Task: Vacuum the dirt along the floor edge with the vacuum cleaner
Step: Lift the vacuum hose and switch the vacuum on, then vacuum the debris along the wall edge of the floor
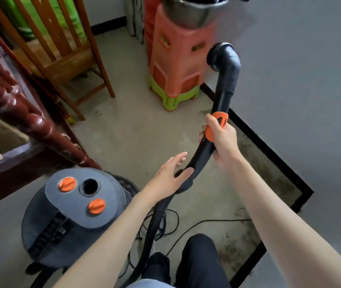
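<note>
My right hand (222, 140) grips the black vacuum wand (224, 94) at its orange collar (217, 124), holding it up off the floor. The wand's round brush nozzle (220, 56) points left, level with the orange stool. My left hand (170, 173) rests with fingers spread on the black hose (155, 221) just below the wand. The grey canister vacuum (72, 215), with two orange caps and an open port on top, stands at lower left. Dark dirt (254, 183) lies along the floor edge by the black skirting (269, 146) at the right wall.
Stacked orange and green plastic stools (176, 69) carrying a metal basin stand in the far corner. A wooden chair (61, 48) and dark red carved furniture (9, 96) fill the left side. A thin black power cord (207, 222) trails over the concrete floor. My dark-trousered knees (196, 262) are at the bottom.
</note>
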